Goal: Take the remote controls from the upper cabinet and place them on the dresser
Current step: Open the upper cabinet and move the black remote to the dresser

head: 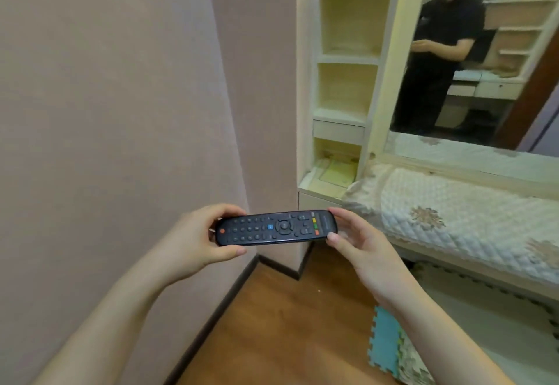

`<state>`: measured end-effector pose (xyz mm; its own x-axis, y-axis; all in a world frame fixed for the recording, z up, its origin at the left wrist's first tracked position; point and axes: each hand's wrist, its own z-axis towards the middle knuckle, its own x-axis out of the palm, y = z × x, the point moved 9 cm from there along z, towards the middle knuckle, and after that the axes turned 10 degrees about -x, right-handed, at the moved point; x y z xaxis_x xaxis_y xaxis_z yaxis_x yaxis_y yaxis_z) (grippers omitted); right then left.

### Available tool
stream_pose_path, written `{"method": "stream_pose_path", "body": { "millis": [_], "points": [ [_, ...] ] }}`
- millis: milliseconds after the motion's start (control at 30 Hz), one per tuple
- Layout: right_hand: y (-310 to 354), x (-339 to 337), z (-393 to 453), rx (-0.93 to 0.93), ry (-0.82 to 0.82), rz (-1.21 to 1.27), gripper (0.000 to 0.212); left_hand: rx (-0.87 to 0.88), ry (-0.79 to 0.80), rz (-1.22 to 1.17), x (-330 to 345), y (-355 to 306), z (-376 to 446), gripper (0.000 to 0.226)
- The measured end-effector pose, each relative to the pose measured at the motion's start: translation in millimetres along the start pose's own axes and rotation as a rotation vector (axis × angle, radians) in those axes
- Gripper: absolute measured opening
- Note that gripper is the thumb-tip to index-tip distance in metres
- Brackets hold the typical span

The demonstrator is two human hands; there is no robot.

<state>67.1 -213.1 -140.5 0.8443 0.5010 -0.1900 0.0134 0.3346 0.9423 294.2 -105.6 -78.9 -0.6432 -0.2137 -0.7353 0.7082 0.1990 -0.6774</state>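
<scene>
A black remote (275, 229) is being held crosswise in mid-air, buttons facing up, above the wooden floor (272, 324) and just short of the dresser (453, 266). Its red power button is lying at the left end, while a column of coloured buttons is sitting near the right end. The left end is being gripped by the left hand (193, 239), with the thumb curled under the near edge and the fingers curled over the far edge, so this grip is closed around the remote. The right end is being pinched by the right hand (360, 245), the thumb tip being pressed on the near corner and a fingertip on the far corner; this grip is likewise closed on the remote. Both forearms are being stretched in from the lower edge of the view. To the right, the dresser top is being covered by a quilted cream cloth (447, 203) with flower patterns. Behind it a mirror (472, 51) is standing, in which a person in dark clothes is being reflected. Left of the mirror, pale open shelves (348, 61) are rising against the wall, and some paper is lying in the lowest one. A plain pinkish wall (106, 112) is filling the left side. A blue foam mat (384, 342) is lying on the floor below the right forearm.
</scene>
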Motion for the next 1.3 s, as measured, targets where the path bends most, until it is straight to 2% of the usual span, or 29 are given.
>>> {"method": "stream_pose_path", "body": {
  "millis": [267,533,867,1300],
  "points": [
    [-38.9,-126.1,-10.4,0.085,-0.177,-0.007,0.041,0.107,0.089,-0.038,102.3,-71.6,81.6,0.045],
    [-71.3,-198.9,-17.6,0.157,-0.319,-0.084,0.042,0.160,0.225,-0.083,175.8,-106.5,146.7,0.045],
    [-117.5,-240.9,22.9,0.224,-0.474,-0.115,0.039,0.241,0.353,-0.125,230.1,-114.5,246.3,0.047],
    [-165.5,-249.2,96.7,0.299,-0.549,-0.177,0.040,0.331,0.382,-0.079,255.5,-98.4,358.2,0.050]
  ]
}}
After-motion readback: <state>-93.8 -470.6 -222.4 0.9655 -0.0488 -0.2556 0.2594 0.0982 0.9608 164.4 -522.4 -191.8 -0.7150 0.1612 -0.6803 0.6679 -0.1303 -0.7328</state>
